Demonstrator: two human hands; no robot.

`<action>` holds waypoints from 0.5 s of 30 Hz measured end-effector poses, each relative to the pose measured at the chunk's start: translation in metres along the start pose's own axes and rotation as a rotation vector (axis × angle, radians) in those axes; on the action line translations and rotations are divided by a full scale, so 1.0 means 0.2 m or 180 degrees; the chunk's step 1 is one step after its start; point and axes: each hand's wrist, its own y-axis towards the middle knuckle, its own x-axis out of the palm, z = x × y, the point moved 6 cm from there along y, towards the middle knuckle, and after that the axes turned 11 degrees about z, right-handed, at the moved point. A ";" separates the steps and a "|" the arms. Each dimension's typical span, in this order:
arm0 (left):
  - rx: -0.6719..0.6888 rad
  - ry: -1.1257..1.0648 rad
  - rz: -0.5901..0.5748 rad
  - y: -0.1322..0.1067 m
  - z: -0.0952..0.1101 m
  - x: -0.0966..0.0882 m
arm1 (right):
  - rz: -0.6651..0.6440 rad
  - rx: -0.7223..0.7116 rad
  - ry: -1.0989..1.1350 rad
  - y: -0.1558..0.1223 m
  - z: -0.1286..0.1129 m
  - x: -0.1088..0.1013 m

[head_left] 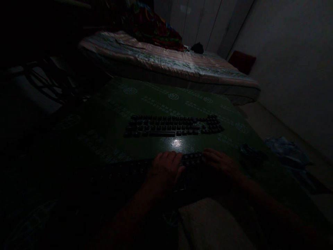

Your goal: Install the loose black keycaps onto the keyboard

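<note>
A dark keyboard (135, 168) lies along the near side of the green table. My left hand (166, 170) is curled over its back edge, the fingers close together and the thumb lying to the right. At the keyboard's right end, my right hand (220, 163) grips the edge, its fingertips near the back corner. Several small keys show between the two hands. Beyond them, loose black keycaps (162, 133) are laid out on the table in keyboard-like rows. Deep shadow hides the keyboard's front part and the undersides of both hands.
The green table top (156, 104) carries printed white logos. On its right side sits a small dark object (251, 152), too dim to identify. A bed (161, 64) with a red patterned blanket (161, 34) stands behind. Light blue cloth or plastic (288, 151) is at the right.
</note>
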 end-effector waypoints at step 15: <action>0.0000 0.0016 -0.0034 0.01 0.00 0.00 | 0.0214 0.0446 -0.0195 -0.06 -0.07 0.03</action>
